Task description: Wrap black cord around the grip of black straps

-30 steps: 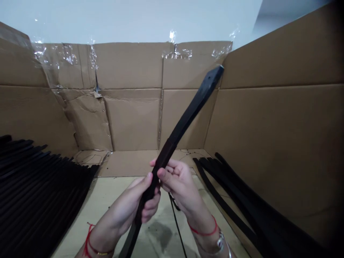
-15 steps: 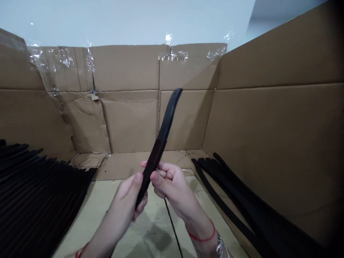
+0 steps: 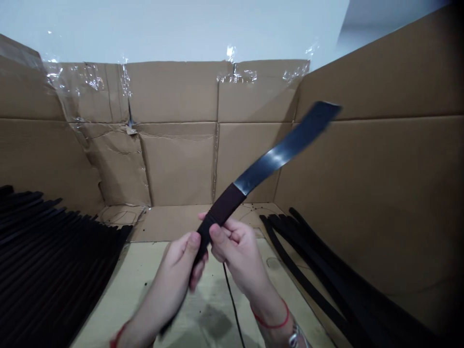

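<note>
Person holds a long flat black strip up before the body, tilted toward the upper right, far end blurred. Left hand: clenched, fingers curled round the lower length. Right hand: clenched just beside it, wrapped at the lower edge of a matte dark binding. Two hands set close together probably steady the strip, leaving its glossy upper length free and open to view. Lower end dips past the left hand, above the pale worktop. A thin black cord runs down below the right hand. Either side: black strips ranked closely on the left, a looser bundle on the right, apparently set wide for elbow room. Corrugated cardboard walls stand behind.
</note>
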Demonstrator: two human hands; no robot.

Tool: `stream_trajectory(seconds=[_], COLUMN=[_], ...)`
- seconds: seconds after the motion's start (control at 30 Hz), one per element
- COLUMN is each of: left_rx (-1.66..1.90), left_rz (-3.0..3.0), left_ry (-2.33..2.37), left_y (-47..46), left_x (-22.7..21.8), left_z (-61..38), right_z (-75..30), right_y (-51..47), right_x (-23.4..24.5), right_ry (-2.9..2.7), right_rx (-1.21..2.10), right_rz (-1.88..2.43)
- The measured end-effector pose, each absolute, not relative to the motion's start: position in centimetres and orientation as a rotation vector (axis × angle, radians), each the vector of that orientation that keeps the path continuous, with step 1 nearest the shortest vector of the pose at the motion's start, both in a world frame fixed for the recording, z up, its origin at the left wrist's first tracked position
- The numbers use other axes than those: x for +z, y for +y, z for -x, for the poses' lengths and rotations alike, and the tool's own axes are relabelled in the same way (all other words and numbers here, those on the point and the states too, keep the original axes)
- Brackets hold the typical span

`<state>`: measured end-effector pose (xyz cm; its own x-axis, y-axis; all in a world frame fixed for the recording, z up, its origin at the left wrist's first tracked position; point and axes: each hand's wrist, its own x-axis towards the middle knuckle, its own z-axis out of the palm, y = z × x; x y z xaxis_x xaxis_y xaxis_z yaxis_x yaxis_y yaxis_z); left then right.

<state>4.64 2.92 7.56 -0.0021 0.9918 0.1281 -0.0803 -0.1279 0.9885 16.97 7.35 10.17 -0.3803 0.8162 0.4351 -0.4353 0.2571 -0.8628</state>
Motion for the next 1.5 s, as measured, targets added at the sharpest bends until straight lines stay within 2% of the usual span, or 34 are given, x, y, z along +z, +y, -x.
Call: stream_trajectory(seconds=[0.1,0.23,0.37,0.47,0.53,0.63,0.67,0.77,0.87,0.93,1.03,1.1,1.17,1.2,1.33,1.37,1.47,1.5], left_rx=[1.088,1.460,1.070,1.346,1.438,1.056,1.071,1.445,1.293,1.204,1.447,1.295,0.954,0.968,1.422,1.364,0.905,0.900], left_rz=[-1.136,-1.445,-1.382,-1.483,-1.445,-1.309,-1.344,-1.523,-1.416,-1.392,-1.452,-1.335,-1.167,-1.171,-1.345,-1.324,-1.170,-1.148], left_ry=[0.876,1.187,0.949,1.148,1.224,0.961,0.953,1.246,1.125,1.027,1.181,1.134,0.935,0.907,1.141,1.103,0.738,0.713], left_y=[3.1,3.0,2.5,2.5,2.6,2.5,2.5,2.5,2.8,3.1,2.9,2.5,2.1,1.9,2.1,2.3,2.8,2.9], left_x=[7.2,7.0,7.2,7.2,7.2,7.3,7.4,7.7,7.6,7.5,7.6,7.8,8.0,8.1,8.0,7.8,7.2,7.1], left_z=[-5.3,-5.2,-4.6,-4.7,-4.7,-4.3,-4.1,-4.1,-4.4,-4.6,-4.5,-4.3,-4.2,-4.2,-4.1,-4.0,-3.9,-4.1], right_z=[-17.0,-17.0,-17.1,-16.9,-16.9,-17.0,-17.0,-16.7,-16.5,-16.7,-17.0,-17.3,-17.4,-17.3,-16.9,-16.8,-17.0,-17.1], right_y=[7.5,7.5,7.1,6.9,7.0,7.4,7.6,8.0,8.0,7.8,7.3,7.2,7.3,7.4,7.3,7.2,6.6,6.4], right_x=[10.1,10.3,10.4,10.4,10.4,10.4,10.4,10.0,9.9,10.0,10.3,10.4,10.3,10.3,10.3,10.4,10.7,10.7], right_ry=[-1.427,-1.319,-1.436,-1.346,-1.384,-1.449,-1.426,-1.336,-1.385,-1.387,-1.333,-1.399,-1.470,-1.474,-1.327,-1.345,-1.458,-1.460], right_rx=[1.456,1.375,1.386,1.235,1.350,1.517,1.483,1.389,1.473,1.387,1.292,1.433,1.538,1.517,1.266,1.308,1.477,1.463], right_rz=[0.442,0.481,0.432,0.474,0.438,0.378,0.374,0.383,0.381,0.409,0.435,0.388,0.346,0.351,0.452,0.441,0.380,0.396])
